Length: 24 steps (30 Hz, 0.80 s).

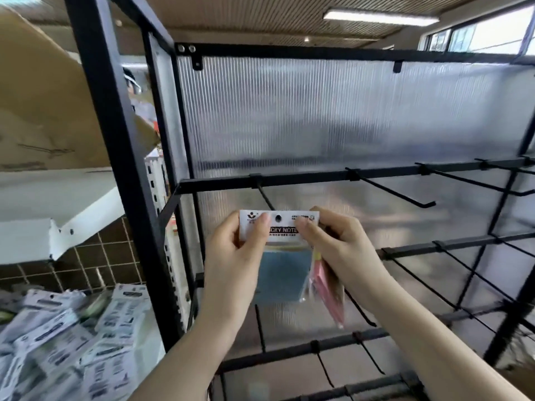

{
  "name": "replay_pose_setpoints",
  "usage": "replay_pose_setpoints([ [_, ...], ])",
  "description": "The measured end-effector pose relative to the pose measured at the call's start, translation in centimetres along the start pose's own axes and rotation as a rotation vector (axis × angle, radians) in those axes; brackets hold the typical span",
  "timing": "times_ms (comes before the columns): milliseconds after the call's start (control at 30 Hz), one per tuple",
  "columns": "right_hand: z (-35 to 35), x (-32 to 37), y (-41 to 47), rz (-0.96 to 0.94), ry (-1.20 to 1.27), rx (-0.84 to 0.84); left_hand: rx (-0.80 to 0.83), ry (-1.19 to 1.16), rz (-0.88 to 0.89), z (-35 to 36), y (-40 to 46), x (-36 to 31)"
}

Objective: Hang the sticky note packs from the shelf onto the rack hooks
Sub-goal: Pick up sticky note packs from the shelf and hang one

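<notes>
both hands pinching blue sticky note pack (282, 273), white header

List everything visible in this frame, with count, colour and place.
sticky note pack: one, white header, blue pad, held up at the leftmost upper hook
pink pack: at least one, in the right hand, hanging edge-on
hooks: several, black, all bare, on the rack's crossbars
rack: one, black frame, ribbed translucent back
pile of packs: many, white headers, lower left
cardboard: brown, upper left
left hand: pinches the header's left side
right hand: pinches its right side
</notes>
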State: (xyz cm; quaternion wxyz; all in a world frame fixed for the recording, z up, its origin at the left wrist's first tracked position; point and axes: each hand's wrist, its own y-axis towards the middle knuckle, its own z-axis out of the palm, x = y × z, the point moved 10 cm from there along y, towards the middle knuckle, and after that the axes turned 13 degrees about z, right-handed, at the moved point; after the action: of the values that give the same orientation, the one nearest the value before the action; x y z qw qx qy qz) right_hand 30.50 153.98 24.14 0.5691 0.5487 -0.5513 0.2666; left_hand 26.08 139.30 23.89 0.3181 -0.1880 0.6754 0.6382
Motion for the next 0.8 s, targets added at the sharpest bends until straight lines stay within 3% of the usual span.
replay_pose_setpoints([
  [300,0.3,-0.4,2.3,-0.047,0.077,0.160,-0.129,0.121,-0.011,-0.2,0.1,-0.2],
  [467,0.8,-1.4,2.9,-0.013,0.115,0.189,-0.093,0.209,-0.006,0.1,0.4,0.6],
  [800,0.4,-3.8,8.0,0.008,0.080,0.092,-0.180,0.341,0.011,-0.8,2.2,3.9],
])
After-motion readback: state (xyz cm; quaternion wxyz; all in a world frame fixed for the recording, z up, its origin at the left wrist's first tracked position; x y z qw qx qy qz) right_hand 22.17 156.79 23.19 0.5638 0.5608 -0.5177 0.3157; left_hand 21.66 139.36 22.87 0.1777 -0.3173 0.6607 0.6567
